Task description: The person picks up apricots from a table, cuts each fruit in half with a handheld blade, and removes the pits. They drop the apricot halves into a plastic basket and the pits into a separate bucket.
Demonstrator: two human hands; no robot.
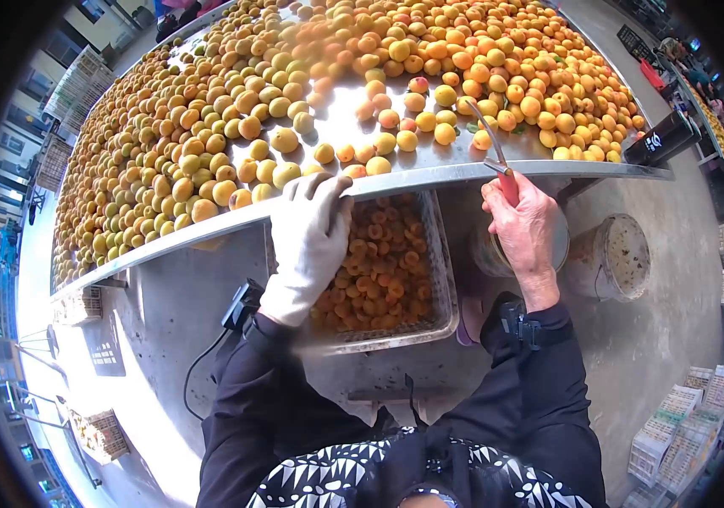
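While right hand [524,227] is clasping red-handled knife [497,159], gloved left hand [315,230] is lying slack, empty, on surface [565,168] rim; blade best kept pointing away.

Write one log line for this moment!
left hand: gloved, on table edge | right hand: holds red-handled knife | tray below: cut apricots

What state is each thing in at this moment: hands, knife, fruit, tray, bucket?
left hand: gloved, open, resting on the table rim
right hand: bare, gripping the knife
knife: blade pointing up over the table rim
apricots: whole, heaped beyond the table rim
tray: filled with halved apricots
bucket: upright, lidless
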